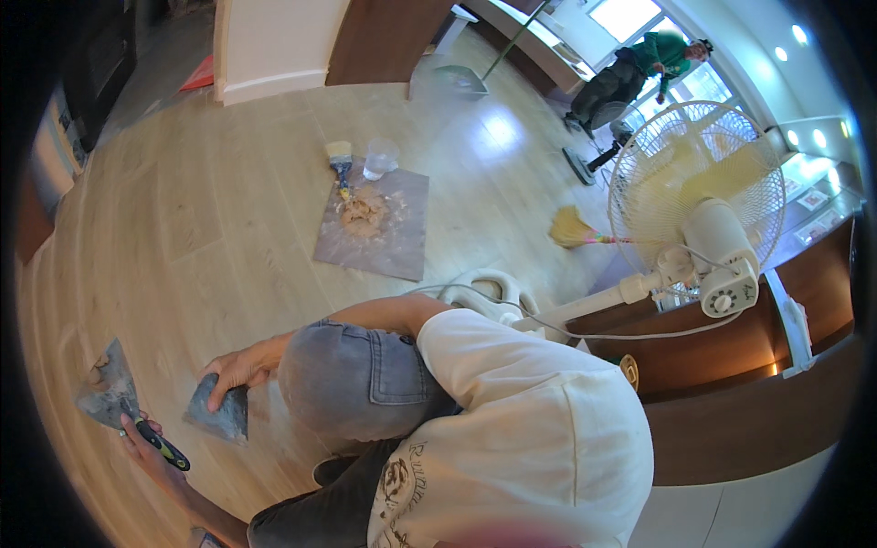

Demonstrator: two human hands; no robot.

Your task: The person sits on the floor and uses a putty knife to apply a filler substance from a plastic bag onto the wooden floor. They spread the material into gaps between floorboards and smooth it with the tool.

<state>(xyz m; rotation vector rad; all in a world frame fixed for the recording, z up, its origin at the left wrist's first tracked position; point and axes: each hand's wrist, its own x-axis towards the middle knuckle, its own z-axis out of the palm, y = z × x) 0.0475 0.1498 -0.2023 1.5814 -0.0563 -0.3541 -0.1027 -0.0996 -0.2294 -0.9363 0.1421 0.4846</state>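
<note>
My left hand (151, 443) grips the black-and-green handle of a wide putty knife (102, 393), whose blade carries smears of filler, low at the left above the wooden floor. Just right of it, my right hand (239, 365) holds a grey, flat scraper blade (219, 416) by its upper part, its fingers wrapped over it beside my bent knee. Farther forward, a grey board (402, 251) lies on the floor with a heap of tan filler (364, 215), a paintbrush (339, 164) and a clear plastic cup (380, 160) on it.
A white pedestal fan (717, 224), with a cable, stands close at the right beside wooden cabinetry (813, 402). A straw broom (571, 228) lies behind it. A person in green (630, 78) is by the bright window. A dustpan (461, 80) stands at the back; a doorway (164, 55) opens upper left.
</note>
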